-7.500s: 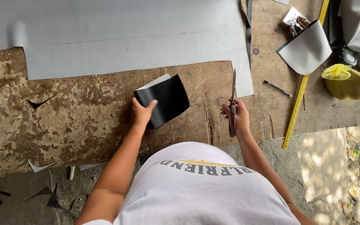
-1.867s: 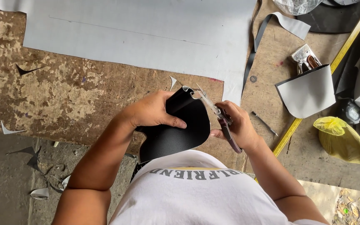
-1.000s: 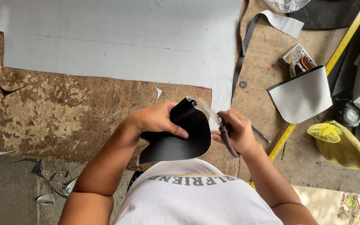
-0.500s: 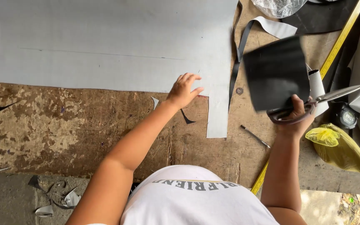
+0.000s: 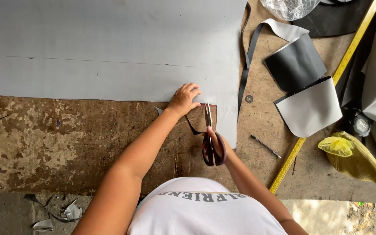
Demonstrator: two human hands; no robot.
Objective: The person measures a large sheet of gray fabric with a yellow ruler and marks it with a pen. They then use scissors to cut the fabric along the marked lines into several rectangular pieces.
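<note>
Left hand [image 5: 183, 99] pressed flat on the lower edge of the big grey sheet [image 5: 109, 48], fingers spread and holding nothing, just beside the blades. Right hand [image 5: 216, 146] with its grip closed through the dark handles of the scissors [image 5: 209, 137], blades pointing away from the body and nearly shut, tips at the sheet's lower edge next to the left hand's fingertips. Grey sheet spread across the far half of the worn brown bench [image 5: 66, 139], a narrower tongue of it hanging down at its right end, just right of the scissors. Small dark curved offcut [image 5: 193, 128] on the bench between the two hands, close to the blades.

To the right, well apart from the hands: a curled black cut piece [image 5: 294, 63] and, touching its lower corner, a curled pale grey cut piece [image 5: 312, 109]. Thin dark strip [image 5: 245, 65] trailing down along the sheet's right edge. Small dark pen-like tool [image 5: 266, 146] lying loose on the bench between the scissors and the yellow ruler [image 5: 323, 104], which runs on a slant from top right to lower middle. Crumpled yellow bag [image 5: 353, 159] right of the ruler, a tape measure [image 5: 362, 125] just above it. Clear crumpled plastic [image 5: 290, 8] at the top edge. Pale scraps [image 5: 62, 213] on the floor at lower left.
</note>
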